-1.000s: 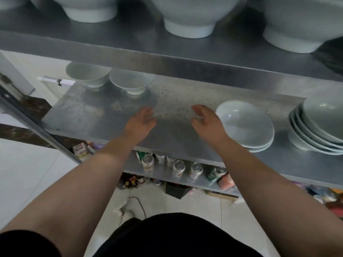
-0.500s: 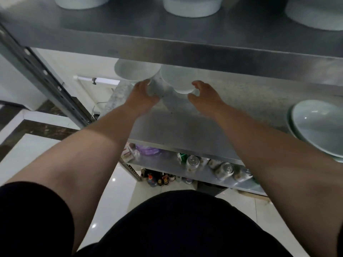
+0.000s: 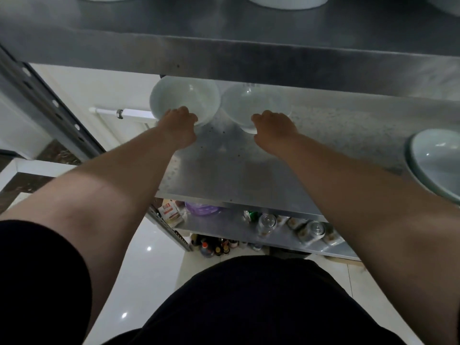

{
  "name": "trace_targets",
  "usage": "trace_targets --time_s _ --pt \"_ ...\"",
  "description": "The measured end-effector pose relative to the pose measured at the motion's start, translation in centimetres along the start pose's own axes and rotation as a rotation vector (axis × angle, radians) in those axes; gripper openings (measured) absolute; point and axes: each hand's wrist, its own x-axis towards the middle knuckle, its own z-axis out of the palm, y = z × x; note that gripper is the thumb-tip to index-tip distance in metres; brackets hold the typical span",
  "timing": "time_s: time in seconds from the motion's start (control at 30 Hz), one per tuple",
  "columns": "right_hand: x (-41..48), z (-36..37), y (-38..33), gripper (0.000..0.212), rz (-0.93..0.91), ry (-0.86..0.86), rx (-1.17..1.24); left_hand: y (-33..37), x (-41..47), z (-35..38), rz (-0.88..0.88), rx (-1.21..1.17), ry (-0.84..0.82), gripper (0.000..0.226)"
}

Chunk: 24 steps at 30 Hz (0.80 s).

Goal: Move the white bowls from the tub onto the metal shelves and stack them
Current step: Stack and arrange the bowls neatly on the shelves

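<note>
**Two grips: left hand on left bowl, right hand on right bowl**

Both white bowls are at the back of the middle shelf, side by side and just apart, partly under the front lip of the top shelf. Each shows its inside to the camera, so they look tipped toward the person. Whether either is lifted off the metal I cannot tell. The left hand's grip is closed on the near rim of the left bowl, fingers curled over the edge and knuckles up. The right hand's grip is closed the same way on the near rim of the right bowl, its thumb pointing inward toward the other hand. Both forearms reach forward across the shelf, bare below dark sleeves.

At the right edge of the middle shelf, well apart from the hands, a nested stack of white bowls is cut by the frame. On the top shelf only the bases of more white bowls show. The bottom shelf carries cans, a small box and a purple bag. Bottles stand on the floor beneath. A perforated post slants at left, and a white pipe runs along the wall behind it
</note>
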Motion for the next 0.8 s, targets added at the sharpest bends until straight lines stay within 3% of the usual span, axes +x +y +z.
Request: trace_targets --time_s 0.23,0.47,0.6,0.8 --pt "-5.6 1.7 2.7 0.022 -0.097 -0.041 0.041 1.5 -4.9 2.0 0.151 -0.115 0.107 0.029" --pt "-12.5 2.3 5.5 0.028 -0.158 -0.051 0.026 4.3 -9.5 2.8 0.219 -0.030 0.113 0.033" --pt "-15.3 2.3 7.4 0.044 -0.242 0.184 0.053 5.7 -10.3 2.6 0.175 0.015 0.122 0.046" --pt "-18.7 1.3 13.7 0.029 -0.278 0.460 0.068 10.6 -9.1 0.0 0.048 -0.096 0.179 0.046"
